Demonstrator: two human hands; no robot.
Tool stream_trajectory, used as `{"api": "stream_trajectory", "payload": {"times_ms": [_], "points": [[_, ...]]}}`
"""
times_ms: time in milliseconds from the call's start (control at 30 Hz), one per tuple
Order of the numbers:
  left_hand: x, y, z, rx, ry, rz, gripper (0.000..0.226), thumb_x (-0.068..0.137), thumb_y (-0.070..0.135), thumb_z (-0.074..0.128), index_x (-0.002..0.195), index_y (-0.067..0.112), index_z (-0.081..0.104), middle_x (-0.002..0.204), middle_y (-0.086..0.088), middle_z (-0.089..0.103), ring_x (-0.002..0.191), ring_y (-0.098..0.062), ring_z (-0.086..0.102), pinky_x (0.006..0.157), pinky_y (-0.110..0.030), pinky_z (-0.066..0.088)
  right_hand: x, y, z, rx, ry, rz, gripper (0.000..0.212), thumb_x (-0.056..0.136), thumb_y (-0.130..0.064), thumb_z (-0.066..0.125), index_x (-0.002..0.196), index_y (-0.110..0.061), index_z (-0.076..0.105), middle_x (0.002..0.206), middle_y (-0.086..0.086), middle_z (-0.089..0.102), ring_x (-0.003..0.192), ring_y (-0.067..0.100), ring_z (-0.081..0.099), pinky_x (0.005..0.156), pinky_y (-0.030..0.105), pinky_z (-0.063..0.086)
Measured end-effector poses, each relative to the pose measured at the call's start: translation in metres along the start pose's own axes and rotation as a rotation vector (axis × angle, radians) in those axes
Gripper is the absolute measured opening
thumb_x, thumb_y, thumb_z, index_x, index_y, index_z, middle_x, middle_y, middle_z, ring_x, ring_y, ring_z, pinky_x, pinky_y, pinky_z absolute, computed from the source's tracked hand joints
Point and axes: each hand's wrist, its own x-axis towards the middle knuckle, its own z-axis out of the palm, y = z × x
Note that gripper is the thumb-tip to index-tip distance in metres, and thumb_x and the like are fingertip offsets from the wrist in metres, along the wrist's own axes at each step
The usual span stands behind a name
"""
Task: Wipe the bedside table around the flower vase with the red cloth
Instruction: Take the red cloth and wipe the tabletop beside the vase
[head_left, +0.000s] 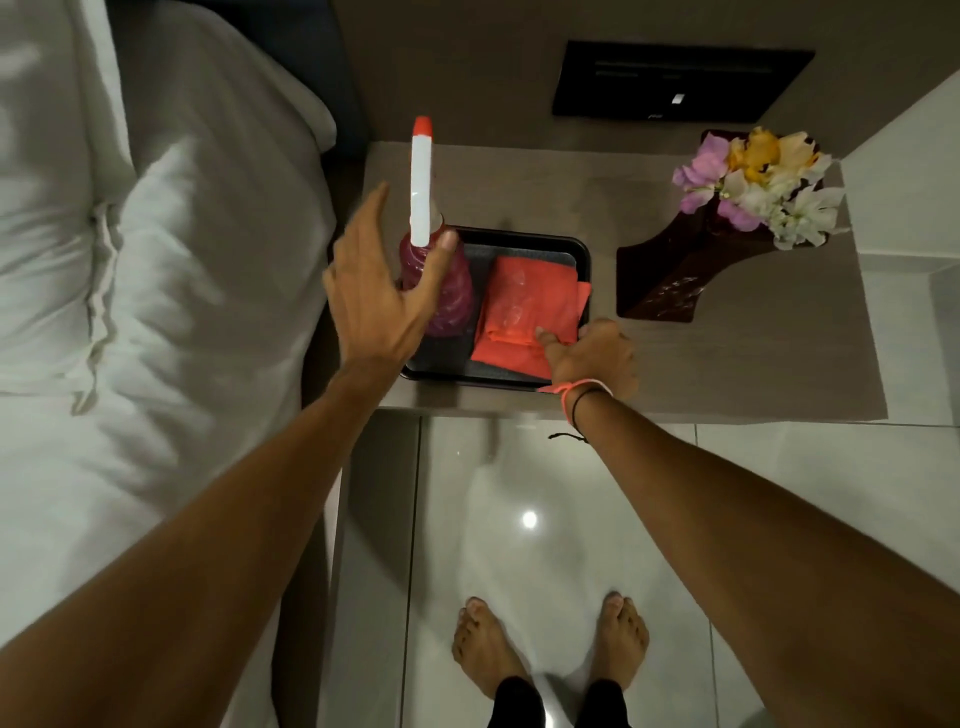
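A folded red cloth (524, 312) lies in a black tray (584, 254) on the grey bedside table (727, 358). My right hand (592, 358) rests on the cloth's near right corner, thumb on the fabric. My left hand (379, 280) hovers open beside a pink spray bottle (454, 291) with a white, red-tipped nozzle; the thumb nears the bottle's neck. A dark vase (670, 270) with purple, white and orange flowers (753, 182) stands at the table's right back.
A bed with white sheets (156, 260) fills the left side, close to the table. A black wall panel (675, 78) sits behind the table. Glossy floor tiles (519, 519) and my bare feet are below.
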Motion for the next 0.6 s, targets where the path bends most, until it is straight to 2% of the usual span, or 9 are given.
{"api": "stream_trajectory", "payload": {"times_ms": [67, 133, 200, 267, 333, 433, 500, 600], "points": [[-0.020, -0.016, -0.008, 0.111, -0.040, 0.005, 0.087, 0.088, 0.076, 0.046, 0.156, 0.023, 0.034, 0.161, -0.005, 0.045, 0.148, -0.022, 0.042, 0.124, -0.051, 0.032, -0.001, -0.002, 0.002, -0.008, -0.014, -0.005, 0.054, 0.073, -0.057, 0.076, 0.101, -0.012, 0.065, 0.106, 0.011, 0.070, 0.098, 0.035, 0.067, 0.074, 0.040, 0.053], [-0.041, -0.027, -0.015, 0.236, -0.082, 0.035, 0.089, 0.087, 0.079, 0.040, 0.155, 0.022, 0.036, 0.159, -0.008, 0.046, 0.145, -0.025, 0.044, 0.118, -0.047, 0.034, -0.001, -0.010, 0.003, -0.029, -0.028, -0.022, 0.058, 0.070, -0.058, 0.077, 0.103, -0.013, 0.065, 0.107, 0.012, 0.070, 0.099, 0.035, 0.067, 0.068, 0.036, 0.045], [-0.060, -0.033, -0.020, 0.355, -0.117, 0.093, 0.090, 0.087, 0.081, 0.034, 0.153, 0.020, 0.040, 0.153, -0.010, 0.050, 0.139, -0.027, 0.048, 0.113, -0.046, 0.039, 0.002, -0.017, 0.007, -0.010, -0.089, 0.005, 0.058, 0.070, -0.053, 0.080, 0.108, -0.012, 0.065, 0.111, 0.012, 0.070, 0.103, 0.035, 0.067, 0.069, 0.037, 0.047], [-0.076, -0.035, -0.024, 0.438, -0.136, 0.171, 0.087, 0.090, 0.081, 0.027, 0.149, 0.020, 0.044, 0.147, -0.010, 0.054, 0.134, -0.027, 0.052, 0.109, -0.047, 0.042, 0.006, -0.020, 0.009, 0.070, -0.139, 0.036, 0.050, 0.073, -0.042, 0.081, 0.109, -0.011, 0.066, 0.112, 0.013, 0.071, 0.103, 0.034, 0.067, 0.071, 0.035, 0.049], [-0.088, -0.034, -0.026, 0.501, -0.154, 0.235, 0.084, 0.091, 0.079, 0.024, 0.147, 0.019, 0.047, 0.144, -0.009, 0.057, 0.131, -0.028, 0.054, 0.107, -0.050, 0.044, 0.007, -0.018, 0.010, 0.231, -0.156, 0.025, 0.037, 0.075, -0.032, 0.078, 0.099, -0.006, 0.070, 0.100, 0.014, 0.073, 0.091, 0.031, 0.068, 0.065, 0.030, 0.045], [-0.098, -0.026, -0.025, 0.571, -0.177, 0.319, 0.085, 0.094, 0.075, 0.021, 0.146, 0.016, 0.052, 0.144, -0.013, 0.059, 0.129, -0.032, 0.057, 0.106, -0.051, 0.044, -0.003, -0.007, 0.004, 0.646, -0.121, 0.023, 0.023, 0.074, -0.015, 0.078, 0.083, 0.004, 0.069, 0.075, 0.012, 0.067, 0.065, 0.021, 0.059, 0.059, 0.027, 0.046], [-0.101, -0.012, -0.021, 0.591, -0.172, 0.389, 0.084, 0.096, 0.073, 0.021, 0.145, 0.014, 0.055, 0.142, -0.016, 0.061, 0.126, -0.034, 0.060, 0.104, -0.051, 0.044, -0.011, 0.008, -0.008, 0.929, -0.135, 0.076, 0.008, 0.074, -0.006, 0.074, 0.080, -0.002, 0.070, 0.071, 0.005, 0.064, 0.062, 0.015, 0.057, 0.055, 0.024, 0.048], [-0.100, 0.013, -0.005, 0.564, -0.148, 0.487, 0.078, 0.097, 0.069, 0.026, 0.142, 0.013, 0.057, 0.139, -0.019, 0.063, 0.125, -0.037, 0.062, 0.103, -0.050, 0.044, -0.016, 0.037, -0.030, 1.178, -0.151, 0.234, 0.014, 0.070, -0.004, 0.071, 0.075, -0.018, 0.070, 0.060, -0.011, 0.069, 0.054, 0.005, 0.064, 0.046, 0.015, 0.047]]}}
